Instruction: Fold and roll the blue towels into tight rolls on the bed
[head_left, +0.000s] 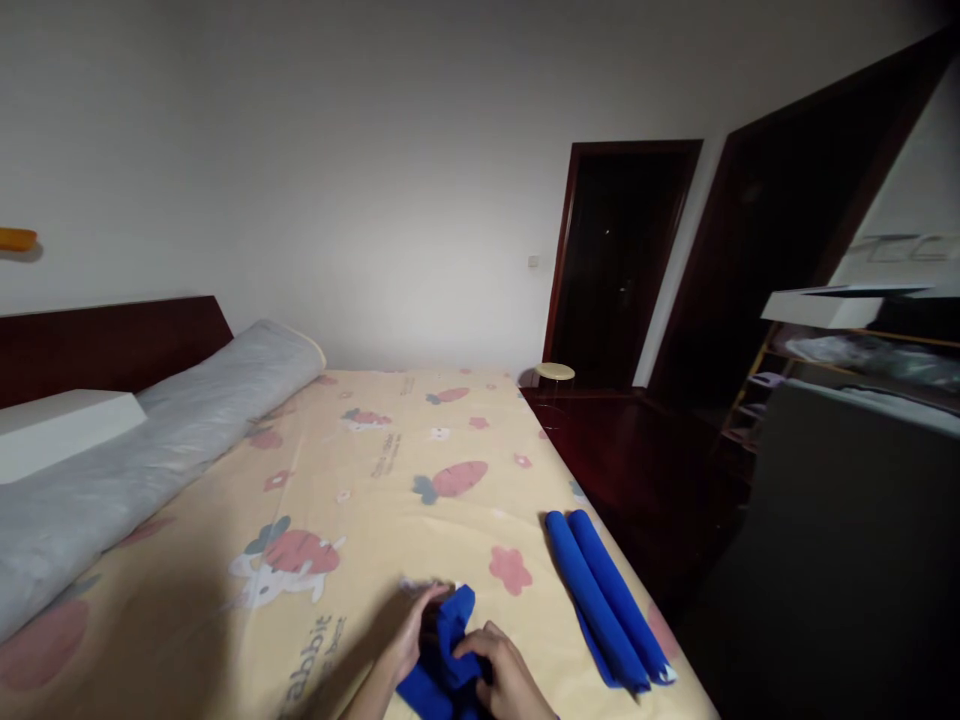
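Observation:
Near the bottom centre, a crumpled blue cloth [450,640] lies bunched on a bed covered with a yellow printed sheet [405,530]. My left hand [409,635] holds its left side, fingers pointing up along the fabric. On the right side, my right hand [502,665] has bent fingers gripping a fold of the same cloth. Part of the cloth is hidden behind both hands. Two rolled blue cloths [607,600] rest side by side near the bed's right edge, apart from my hands.
A grey rolled bedding piece [225,400] runs along the left, with a white box [67,425] beside it. Past the bed's right edge are a round stool [555,371], a dark grey panel [840,540] and a shelf holding a white box [825,308].

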